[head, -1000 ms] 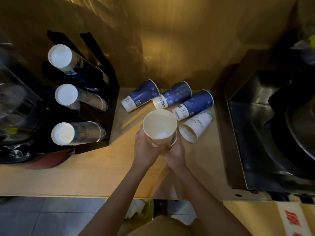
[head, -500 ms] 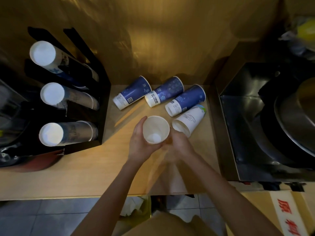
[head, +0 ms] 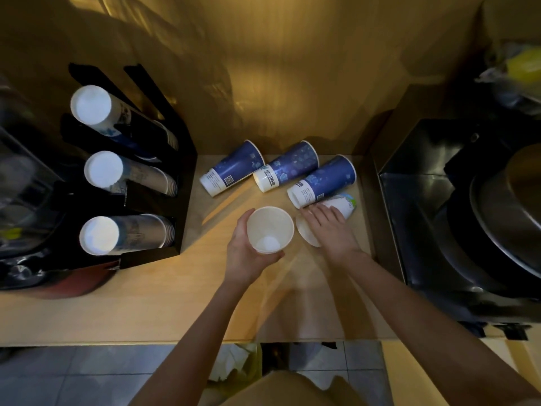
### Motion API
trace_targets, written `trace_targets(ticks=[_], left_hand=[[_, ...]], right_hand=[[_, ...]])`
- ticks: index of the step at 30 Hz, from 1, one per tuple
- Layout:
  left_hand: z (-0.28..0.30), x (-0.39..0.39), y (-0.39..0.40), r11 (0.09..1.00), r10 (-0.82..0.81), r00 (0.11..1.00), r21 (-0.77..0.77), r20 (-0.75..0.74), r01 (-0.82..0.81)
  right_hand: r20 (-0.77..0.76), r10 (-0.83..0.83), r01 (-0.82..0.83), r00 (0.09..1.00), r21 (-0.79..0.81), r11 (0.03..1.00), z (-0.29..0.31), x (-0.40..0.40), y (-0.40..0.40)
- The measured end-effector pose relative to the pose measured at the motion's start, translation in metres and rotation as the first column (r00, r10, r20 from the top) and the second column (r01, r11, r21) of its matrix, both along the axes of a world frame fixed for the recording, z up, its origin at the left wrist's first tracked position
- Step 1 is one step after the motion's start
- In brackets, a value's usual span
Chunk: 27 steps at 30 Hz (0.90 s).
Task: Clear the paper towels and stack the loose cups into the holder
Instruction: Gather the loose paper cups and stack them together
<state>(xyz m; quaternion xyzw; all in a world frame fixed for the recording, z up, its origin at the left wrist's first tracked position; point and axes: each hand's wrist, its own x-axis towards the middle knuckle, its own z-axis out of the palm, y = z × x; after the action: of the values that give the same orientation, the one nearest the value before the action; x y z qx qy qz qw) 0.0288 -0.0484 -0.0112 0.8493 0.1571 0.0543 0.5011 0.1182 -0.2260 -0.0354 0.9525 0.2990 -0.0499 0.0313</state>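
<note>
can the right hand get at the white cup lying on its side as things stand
Probably yes: the right hand already lies on the white cup, nothing between them, and the left hand holds its own cup clear.

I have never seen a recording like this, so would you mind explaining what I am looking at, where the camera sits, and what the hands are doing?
There is no machine here: a person works with bare hands, and the one camera is worn on their head, looking down at a wooden counter. The left hand holds an upright white cup, open end up. The right hand rests on a white cup lying on its side. Behind it, three blue cups also lie on their sides. At the left stands a black holder with three rows of stacked cups. A dark metal appliance sits at the right.
</note>
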Motion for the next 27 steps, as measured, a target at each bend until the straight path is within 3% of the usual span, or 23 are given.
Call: trace_targets(ticks=[2, 4, 7, 9, 11, 12, 14, 18, 22, 24, 27], left_hand=[[-0.001, 0.0, 0.0, 1.0, 0.005, 1.0, -0.019, -0.009, -0.005], [0.0, -0.001, 0.0, 1.0, 0.01, 1.0, -0.024, -0.017, -0.01], [0.003, 0.0, 0.0, 0.999, 0.018, 0.999, -0.028, -0.034, -0.019], [0.003, -0.001, 0.0, 0.999, 0.019, 0.999, -0.031, -0.037, -0.021], [0.003, -0.002, 0.0, 0.999, 0.023, 0.999, -0.039, -0.036, -0.024], [0.004, -0.002, 0.0, 0.999, 0.025, 0.999, -0.045, -0.039, -0.027], [0.005, -0.002, 0.0, 0.997, 0.033, 0.998, -0.066, -0.051, -0.036], [0.008, -0.003, -0.002, 0.996, 0.035, 0.998, -0.085, -0.051, -0.039], [0.009, -0.003, -0.004, 0.995, 0.036, 0.998, -0.095, -0.059, -0.042], [0.007, -0.002, -0.002, 0.997, 0.025, 0.997, -0.076, -0.077, -0.031], [0.004, -0.001, 0.001, 0.999, 0.015, 0.996, -0.043, -0.093, -0.019]], right_hand=[[-0.049, -0.065, 0.073, 0.997, 0.19, 0.979, 0.01, -0.002, 0.0], [-0.118, -0.198, 0.23, 0.973, 0.442, 0.867, 0.032, -0.003, 0.003], [-0.278, -0.388, 0.446, 0.879, 0.768, 0.46, 0.076, -0.007, 0.009], [-0.391, -0.367, 0.48, 0.844, 0.856, 0.192, 0.105, -0.014, 0.014], [-0.417, -0.273, 0.445, 0.867, 0.894, 0.049, 0.127, -0.024, 0.019], [-0.412, -0.219, 0.427, 0.884, 0.904, 0.026, 0.134, -0.029, 0.023], [-0.41, -0.128, 0.421, 0.903, 0.904, 0.078, 0.134, -0.039, 0.033], [-0.433, -0.069, 0.419, 0.899, 0.802, 0.426, 0.101, -0.051, 0.051], [-0.393, -0.115, 0.367, 0.912, 0.658, 0.657, 0.069, -0.056, 0.055], [-0.414, -0.137, 0.381, 0.9, 0.593, 0.709, 0.058, -0.059, 0.054], [-0.454, -0.165, 0.429, 0.876, 0.574, 0.697, 0.049, -0.061, 0.055]])
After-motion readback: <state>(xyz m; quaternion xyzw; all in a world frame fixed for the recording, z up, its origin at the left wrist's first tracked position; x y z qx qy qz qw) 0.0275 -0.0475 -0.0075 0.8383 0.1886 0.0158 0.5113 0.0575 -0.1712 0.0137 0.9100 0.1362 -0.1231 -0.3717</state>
